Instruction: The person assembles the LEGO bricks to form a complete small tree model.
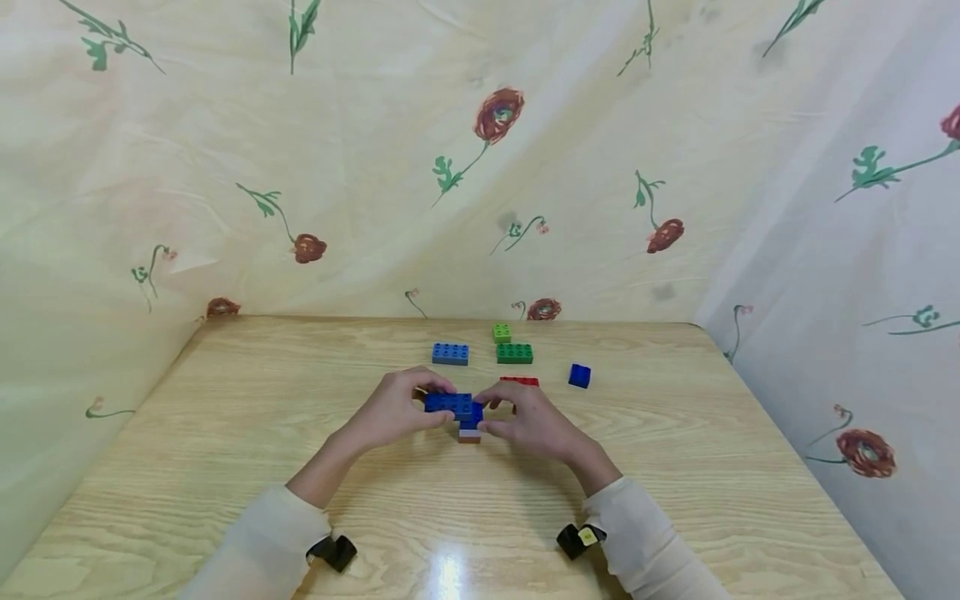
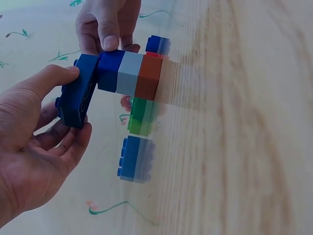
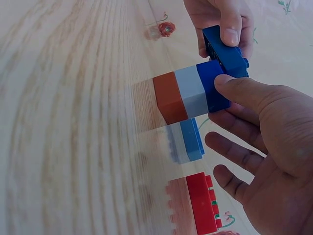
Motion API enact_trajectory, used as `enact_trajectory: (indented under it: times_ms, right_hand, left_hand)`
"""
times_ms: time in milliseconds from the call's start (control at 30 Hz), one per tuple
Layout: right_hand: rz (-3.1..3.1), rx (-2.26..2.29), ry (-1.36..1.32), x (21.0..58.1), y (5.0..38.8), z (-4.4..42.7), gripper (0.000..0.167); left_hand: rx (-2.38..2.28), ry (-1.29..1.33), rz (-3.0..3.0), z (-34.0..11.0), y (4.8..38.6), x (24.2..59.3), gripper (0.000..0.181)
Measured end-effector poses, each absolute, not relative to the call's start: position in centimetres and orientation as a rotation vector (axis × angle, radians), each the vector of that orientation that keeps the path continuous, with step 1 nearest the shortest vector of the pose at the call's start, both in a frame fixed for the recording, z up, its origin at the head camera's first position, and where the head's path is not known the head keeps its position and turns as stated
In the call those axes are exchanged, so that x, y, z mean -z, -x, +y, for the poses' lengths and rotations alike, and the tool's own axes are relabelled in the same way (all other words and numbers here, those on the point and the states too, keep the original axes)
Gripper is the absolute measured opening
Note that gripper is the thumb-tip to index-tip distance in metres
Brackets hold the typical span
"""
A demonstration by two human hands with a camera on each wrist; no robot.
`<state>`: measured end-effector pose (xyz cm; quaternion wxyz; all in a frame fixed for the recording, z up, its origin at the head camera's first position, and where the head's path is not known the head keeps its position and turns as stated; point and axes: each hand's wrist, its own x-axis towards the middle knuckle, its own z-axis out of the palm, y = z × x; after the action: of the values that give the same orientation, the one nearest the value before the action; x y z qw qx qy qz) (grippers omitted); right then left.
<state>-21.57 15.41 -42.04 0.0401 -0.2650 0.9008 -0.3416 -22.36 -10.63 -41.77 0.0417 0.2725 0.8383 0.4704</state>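
Note:
Between thumb and fingers, my left hand [image 1: 396, 408] holds a long dark blue toy brick [image 2: 78, 93] with studs on top. It sits over the upper left part of a small stack, tilted in the left wrist view; whether it is pressed on cannot be seen. From the bottom, the stack has an orange-brown brick [image 3: 169, 99], a white brick [image 3: 191, 93] and a blue brick [image 3: 210, 85], standing on the table. My right hand [image 1: 531, 421] pinches that blue brick from the right, thumb on its near side; its other fingers are spread.
Behind the hands lie a lighter blue brick [image 1: 450, 357], a green brick [image 1: 514, 355], a lime brick [image 1: 502, 333] and a red brick [image 1: 521, 382] partly hidden by the right hand. A small dark blue brick [image 1: 580, 376] lies farther right. Flowered cloth [image 1: 390, 167] hangs around the wooden table [image 1: 247, 400].

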Motion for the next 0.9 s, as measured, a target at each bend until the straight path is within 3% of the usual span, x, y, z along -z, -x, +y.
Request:
enact_trajectory:
  times_ms: [900]
  right_hand:
    - [2.749, 1.07, 0.835, 42.22, 21.95, 15.73, 0.033]
  left_hand:
    - [-1.399, -0.845, 2.609, -10.14, 22.8, 41.81, 0.027]
